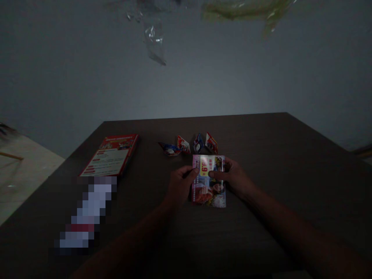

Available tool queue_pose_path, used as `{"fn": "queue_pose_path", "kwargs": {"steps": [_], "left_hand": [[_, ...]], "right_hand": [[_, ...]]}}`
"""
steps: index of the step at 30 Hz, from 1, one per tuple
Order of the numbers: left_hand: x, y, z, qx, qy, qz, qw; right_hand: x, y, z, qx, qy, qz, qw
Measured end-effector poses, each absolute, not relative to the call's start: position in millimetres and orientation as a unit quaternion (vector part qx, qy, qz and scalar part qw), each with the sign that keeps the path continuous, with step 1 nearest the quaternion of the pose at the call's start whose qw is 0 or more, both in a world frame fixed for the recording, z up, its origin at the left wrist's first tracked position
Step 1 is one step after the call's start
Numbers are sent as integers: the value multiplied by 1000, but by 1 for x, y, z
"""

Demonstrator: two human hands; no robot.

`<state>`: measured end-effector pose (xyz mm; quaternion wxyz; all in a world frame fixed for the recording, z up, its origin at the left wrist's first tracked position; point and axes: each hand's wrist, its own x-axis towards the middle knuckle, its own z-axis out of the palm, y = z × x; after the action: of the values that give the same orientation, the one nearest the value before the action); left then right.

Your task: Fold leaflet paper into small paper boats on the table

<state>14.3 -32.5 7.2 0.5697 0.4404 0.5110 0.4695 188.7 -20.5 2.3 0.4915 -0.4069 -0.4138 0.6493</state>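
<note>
A glossy printed leaflet [207, 190] with a pink left edge and a yellow price patch is held between both hands over the dark table. My left hand [181, 184] grips its left edge, the thumb lying on the printed face. On the right edge, my right hand [236, 176] pinches it with the thumb on top; the other fingers are partly hidden behind it. Just beyond the leaflet stand several folded paper shapes: a blue one [171, 149] at the left, a red and white one [183, 144], another blue one [198, 143] and a red one [212, 143].
A stack of red and white leaflets [109, 157] lies at the table's left. Nearer me is a blurred-out pale item [93, 209]. The dark wooden table [261, 135] meets a grey wall [232, 77], where clear plastic [155, 40] hangs.
</note>
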Motion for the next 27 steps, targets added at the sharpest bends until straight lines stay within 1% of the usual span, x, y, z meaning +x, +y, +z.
{"fn": "queue_pose_path", "kwargs": {"steps": [17, 27], "left_hand": [[14, -32, 6, 453, 514, 468, 558], [15, -32, 8, 439, 504, 470, 577]], "right_hand": [[187, -22, 7, -414, -411, 645, 493], [187, -20, 3, -416, -413, 645, 491]]}}
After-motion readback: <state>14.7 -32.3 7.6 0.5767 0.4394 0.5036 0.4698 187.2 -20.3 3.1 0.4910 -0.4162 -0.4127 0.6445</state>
